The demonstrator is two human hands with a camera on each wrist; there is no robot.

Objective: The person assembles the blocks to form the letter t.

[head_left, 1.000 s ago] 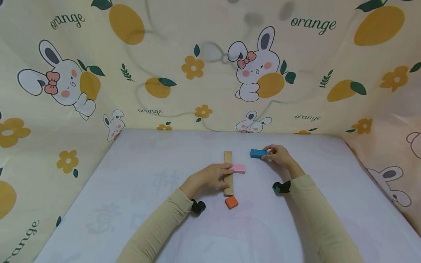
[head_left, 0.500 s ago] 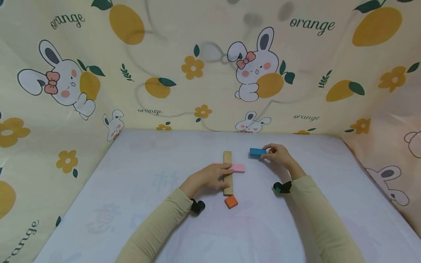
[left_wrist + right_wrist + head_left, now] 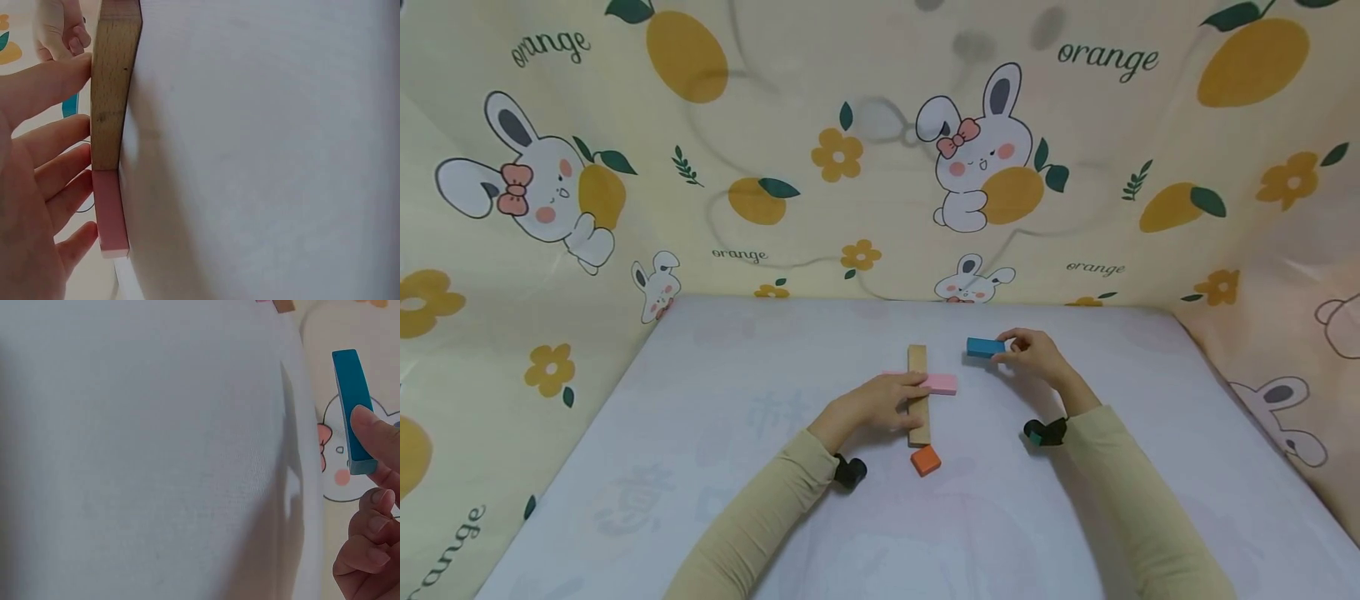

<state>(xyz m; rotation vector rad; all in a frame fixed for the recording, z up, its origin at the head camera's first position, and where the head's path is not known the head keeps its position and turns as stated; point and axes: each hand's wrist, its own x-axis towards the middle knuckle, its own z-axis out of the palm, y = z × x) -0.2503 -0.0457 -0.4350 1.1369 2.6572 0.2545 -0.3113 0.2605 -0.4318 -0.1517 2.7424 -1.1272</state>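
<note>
A long natural-wood block (image 3: pixel 917 358) and a pink block (image 3: pixel 942 384) form a cross on the white table. My left hand (image 3: pixel 880 402) lies over the crossing. Its fairly straight fingers touch the two blocks; the left wrist view shows the thumb at the wooden block (image 3: pixel 111 94) and lower fingertips at the pink block (image 3: pixel 111 209). To the back right, my right hand (image 3: pixel 1036 357) pinches a blue block (image 3: pixel 983 347) by its right end. In the right wrist view, the thumb presses one face of the blue block (image 3: pixel 351 378), its free end sticking out. A shadow shows below it.
An orange block (image 3: pixel 926 460) lies turned at an angle by the near end of the wooden block. A patterned cloth (image 3: pixel 880 192) with rabbits and oranges rises behind the white table (image 3: pixel 760 350) and along both sides.
The blue block in my right hand has risen slightly off the table and shifted a little left. My left hand has kept its place on the crossed blocks.
</note>
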